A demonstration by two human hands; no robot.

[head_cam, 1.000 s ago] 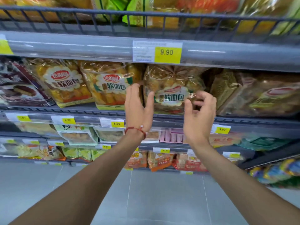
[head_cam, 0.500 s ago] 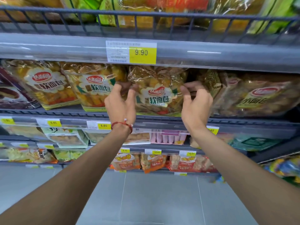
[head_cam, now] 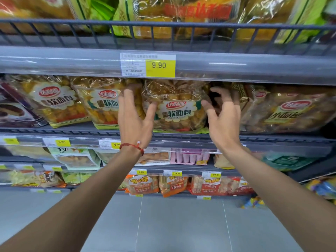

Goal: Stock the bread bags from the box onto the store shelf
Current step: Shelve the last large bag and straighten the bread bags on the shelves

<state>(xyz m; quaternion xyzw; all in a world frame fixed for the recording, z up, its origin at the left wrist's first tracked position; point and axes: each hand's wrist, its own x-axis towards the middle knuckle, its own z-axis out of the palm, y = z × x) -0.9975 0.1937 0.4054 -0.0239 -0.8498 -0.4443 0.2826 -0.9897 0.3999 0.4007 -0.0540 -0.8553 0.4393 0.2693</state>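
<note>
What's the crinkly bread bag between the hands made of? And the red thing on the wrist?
The bread bag looks like thin, glossy clear plastic film: it wrinkles, glints, and the rolls show through. The red band looks like knotted string with a small pale bead; which fibre, the picture cannot tell.

Grey tiled floor; grey shelving; price tags.

One wide-angle camera rides on my head, facing forward and a little down, close to the store shelf. My left forearm and right forearm enter from the bottom corners; the floor fills the lower edge.
</note>
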